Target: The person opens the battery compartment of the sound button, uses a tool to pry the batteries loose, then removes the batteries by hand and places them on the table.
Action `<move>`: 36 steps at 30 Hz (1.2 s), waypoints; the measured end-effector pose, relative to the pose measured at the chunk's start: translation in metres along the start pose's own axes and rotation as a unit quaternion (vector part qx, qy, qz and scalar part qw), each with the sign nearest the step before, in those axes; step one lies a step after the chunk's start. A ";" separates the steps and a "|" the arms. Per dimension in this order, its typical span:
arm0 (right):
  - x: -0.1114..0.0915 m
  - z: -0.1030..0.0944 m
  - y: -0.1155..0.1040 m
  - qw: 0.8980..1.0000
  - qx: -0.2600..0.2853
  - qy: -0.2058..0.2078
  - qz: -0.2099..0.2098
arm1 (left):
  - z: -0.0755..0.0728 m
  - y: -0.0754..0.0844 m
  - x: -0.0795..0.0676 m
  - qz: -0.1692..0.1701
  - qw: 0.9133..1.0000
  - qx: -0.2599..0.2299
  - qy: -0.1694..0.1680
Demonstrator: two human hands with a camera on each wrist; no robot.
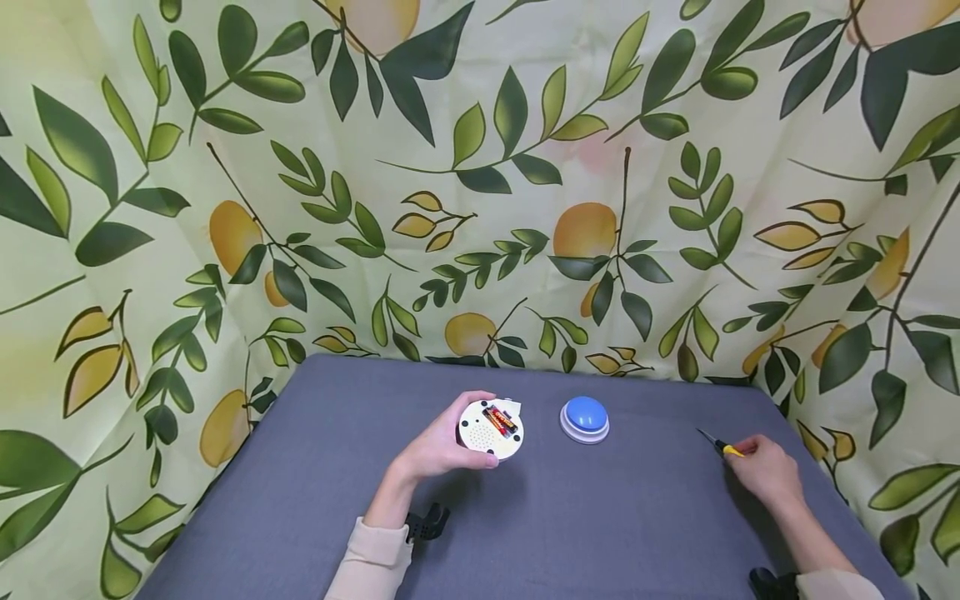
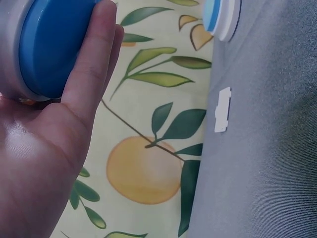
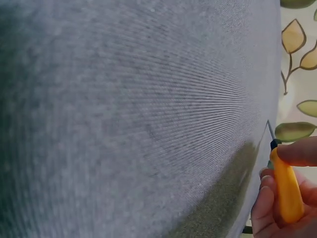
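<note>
My left hand (image 1: 444, 442) grips a round push-button device (image 1: 480, 435) by its edge, held up off the table. Its white underside faces the head camera, with two red-and-black batteries (image 1: 500, 421) side by side in the compartment. In the left wrist view the blue dome (image 2: 54, 47) of this device shows, fingers lying along it. Over on the right, my right hand (image 1: 767, 472) holds a screwdriver (image 3: 287, 191) by its yellow handle, the thin metal shaft pointing away to the left. A small white battery cover (image 2: 223, 110) lies on the table, partly hidden behind the held device in the head view.
A second push button with a blue dome (image 1: 587, 414) and white base stands on the grey cloth-covered table (image 1: 622, 517), between the two hands. A curtain (image 1: 510, 208) printed with leaves and fruit hangs behind the table and along both sides.
</note>
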State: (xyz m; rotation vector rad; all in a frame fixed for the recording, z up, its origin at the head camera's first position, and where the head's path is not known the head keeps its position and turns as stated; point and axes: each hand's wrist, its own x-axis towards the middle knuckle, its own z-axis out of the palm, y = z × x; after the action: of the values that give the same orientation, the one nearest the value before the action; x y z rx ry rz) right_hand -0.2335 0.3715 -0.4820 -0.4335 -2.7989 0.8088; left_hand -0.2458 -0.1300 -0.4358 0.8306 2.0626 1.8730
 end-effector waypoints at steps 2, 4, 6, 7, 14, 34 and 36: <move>0.001 0.001 0.001 1.000 -0.005 -0.010 0.008 | 0.000 -0.001 0.000 0.000 1.000 0.002 0.002; 0.002 0.002 0.001 1.000 -0.011 -0.017 0.015 | 0.000 -0.001 0.000 0.001 1.000 0.005 0.002; 0.003 0.004 0.002 0.999 -0.014 -0.025 0.021 | -0.001 -0.001 -0.001 0.002 1.000 0.007 0.001; 0.003 0.005 0.002 0.999 -0.014 -0.027 0.023 | -0.001 -0.001 -0.001 0.002 1.000 0.008 0.001; 0.004 0.010 0.002 0.999 -0.005 -0.033 0.035 | 0.000 -0.001 -0.001 -0.002 1.000 0.013 0.001; -0.013 -0.005 -0.027 1.000 0.009 0.023 -0.016 | 0.001 -0.001 0.000 -0.004 1.000 0.015 0.001; -0.017 -0.007 -0.037 0.999 0.018 0.033 -0.034 | 0.001 -0.002 0.000 -0.002 1.000 0.016 0.001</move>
State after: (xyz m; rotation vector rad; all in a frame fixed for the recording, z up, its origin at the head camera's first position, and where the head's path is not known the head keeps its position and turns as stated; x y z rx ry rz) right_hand -0.2243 0.3392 -0.4579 -0.3504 -2.7182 0.8150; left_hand -0.2459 -0.1292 -0.4378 0.8313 2.0979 1.8440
